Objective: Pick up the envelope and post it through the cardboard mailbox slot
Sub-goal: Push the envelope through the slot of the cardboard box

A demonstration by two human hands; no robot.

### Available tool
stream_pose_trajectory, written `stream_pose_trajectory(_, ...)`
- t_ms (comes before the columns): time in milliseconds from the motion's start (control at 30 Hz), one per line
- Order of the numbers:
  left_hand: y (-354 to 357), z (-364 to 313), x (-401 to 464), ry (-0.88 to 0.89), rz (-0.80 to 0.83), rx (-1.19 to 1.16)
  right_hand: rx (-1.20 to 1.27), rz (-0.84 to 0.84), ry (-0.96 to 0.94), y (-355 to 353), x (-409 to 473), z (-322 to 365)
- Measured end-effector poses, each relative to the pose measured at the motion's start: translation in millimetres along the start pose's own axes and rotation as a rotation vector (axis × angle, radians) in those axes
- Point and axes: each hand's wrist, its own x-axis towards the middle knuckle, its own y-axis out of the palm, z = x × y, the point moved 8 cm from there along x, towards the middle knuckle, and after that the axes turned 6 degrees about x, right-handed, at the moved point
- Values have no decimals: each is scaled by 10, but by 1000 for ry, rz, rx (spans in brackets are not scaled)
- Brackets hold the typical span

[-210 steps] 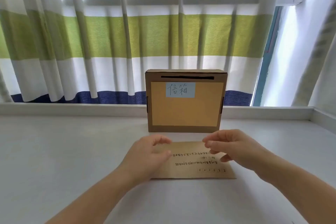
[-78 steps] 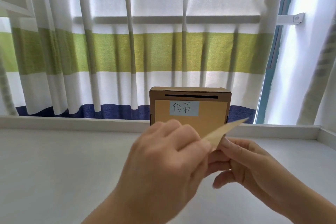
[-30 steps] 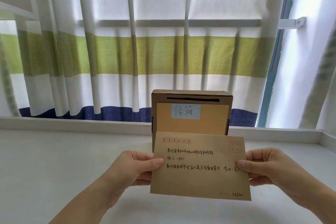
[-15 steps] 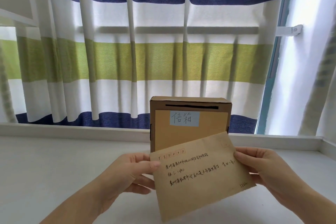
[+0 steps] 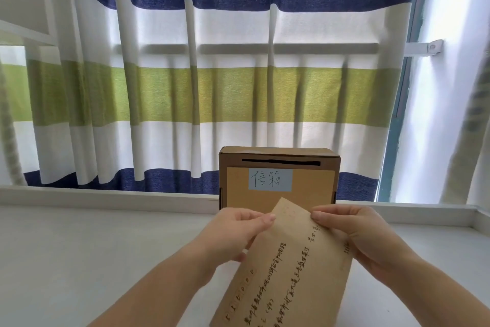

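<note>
A brown envelope [image 5: 287, 268] with handwritten lines is held in the air, turned almost end-up, its top short edge just in front of the lower face of the cardboard mailbox [image 5: 279, 195]. My left hand [image 5: 238, 234] pinches its upper left edge. My right hand [image 5: 355, 234] grips its upper right edge from behind. The mailbox stands upright at the back of the white table [image 5: 79, 260]. It has a dark slot [image 5: 281, 162] near its top and a pale blue label [image 5: 270, 179] below it. The envelope's lower end runs out of the frame.
A striped curtain [image 5: 212, 74] in blue, white and green hangs behind the mailbox. A raised white ledge [image 5: 106, 198] borders the table's far side and its right edge. A window frame [image 5: 400, 114] shows at the right.
The envelope has rotated from landscape to nearly upright, its right end swinging up. Both hands have moved together to its top end, closer to the mailbox.
</note>
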Motion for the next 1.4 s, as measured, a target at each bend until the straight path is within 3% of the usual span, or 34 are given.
stream_pose_trajectory(200, 257, 42, -14, -47, 69, -301, 44, 63, -6, 162, -21, -19)
stream_pose_trajectory(467, 15, 61, -13, -88, -74, -407, -76, 6, -217, 53, -80, 120)
stream_pose_trajectory(567, -76, 61, 1, -100, -138, -405, -185, -70, -424, -41, -153, 236)
stream_pose_trajectory(667, -108, 64, 31, -123, -161, -422, -600, -181, -754, -22, -353, 396)
stream_pose_trajectory(767, -119, 38, 63, -127, -168, -435, -1017, -135, -1019, 226, -590, 413)
stream_pose_trajectory(900, -134, 7, 101, -130, -176, -442, -1187, -91, -1289, 428, -828, 368)
stream_pose_trajectory(1100, -141, -53, 138, -127, -169, -443, -1175, -104, -1396, 413, -838, 475)
stream_pose_trajectory(1400, -153, -259, 132, -46, -122, -426, -1084, -188, -1378, 273, -731, 738)
